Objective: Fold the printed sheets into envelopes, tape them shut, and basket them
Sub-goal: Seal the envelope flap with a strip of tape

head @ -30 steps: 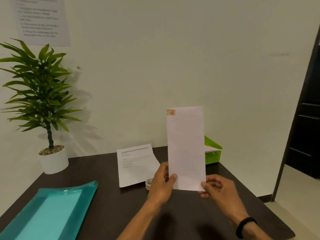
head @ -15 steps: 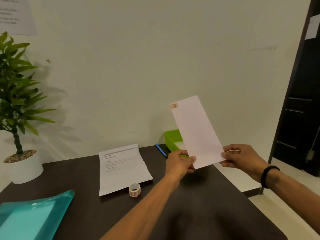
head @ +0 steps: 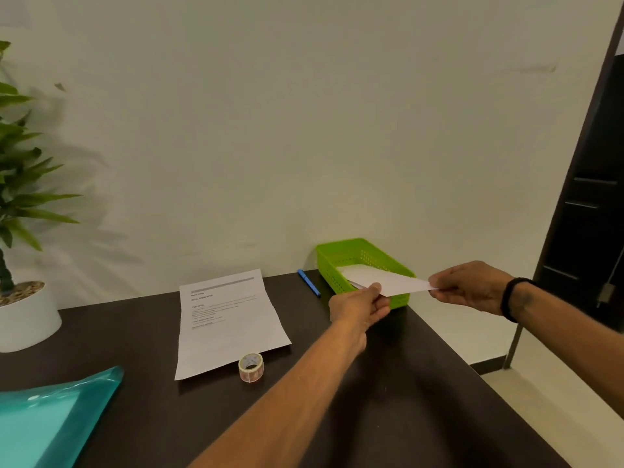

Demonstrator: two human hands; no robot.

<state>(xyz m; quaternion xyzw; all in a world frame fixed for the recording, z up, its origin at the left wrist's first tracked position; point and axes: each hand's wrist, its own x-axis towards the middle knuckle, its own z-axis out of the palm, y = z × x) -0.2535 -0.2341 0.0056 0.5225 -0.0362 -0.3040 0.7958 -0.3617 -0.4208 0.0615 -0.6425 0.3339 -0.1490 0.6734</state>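
A white folded envelope [head: 388, 281] lies nearly flat over the green basket [head: 341, 256] at the table's far right corner. My left hand [head: 359, 307] pinches its near left edge and my right hand [head: 472, 287] pinches its right end. Other white paper shows inside the basket beneath it. A printed sheet [head: 226, 322] lies flat on the dark table [head: 388, 383], with a small roll of tape [head: 251, 367] standing at its near right corner.
A blue pen [head: 309, 282] lies just left of the basket. A teal plastic folder [head: 44, 423] sits at the near left. A potted plant [head: 20, 298] stands at the far left by the wall. The table's right edge drops to the floor beside a dark door.
The envelope went from upright in front of me to tilted, then down flat over the basket. Both hands moved right and forward with it, and my view turned right.
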